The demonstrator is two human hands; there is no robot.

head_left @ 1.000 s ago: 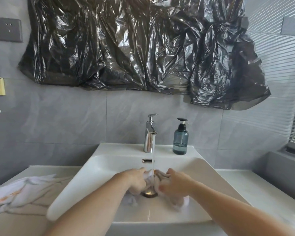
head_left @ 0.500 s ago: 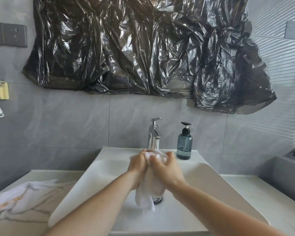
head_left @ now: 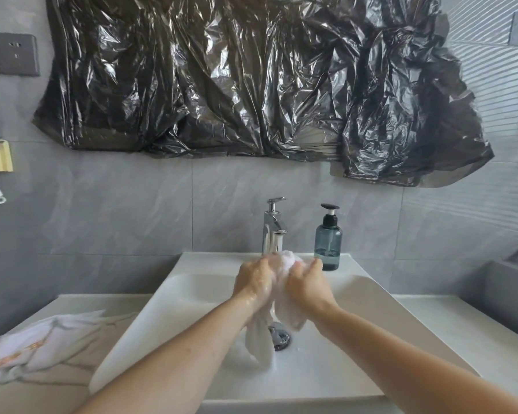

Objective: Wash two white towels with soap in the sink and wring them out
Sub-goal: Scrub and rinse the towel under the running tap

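We hold the wet white towel [head_left: 281, 294] bunched between both hands, raised above the sink [head_left: 356, 294] just in front of the faucet [head_left: 271, 231]; its tail hangs toward the drain [head_left: 280, 339]. A second ago it lay low in the basin, over the drain. The lift suggests we are passing from rubbing to wringing. Our left hand [head_left: 253, 282] and right hand [head_left: 307, 283] both have fingers curled tight around the cloth. The soap bottle [head_left: 328, 243] stands on the sink's back edge, right of the faucet. The second towel [head_left: 39, 345] lies on the counter's left end, not yet washed in our judgement.
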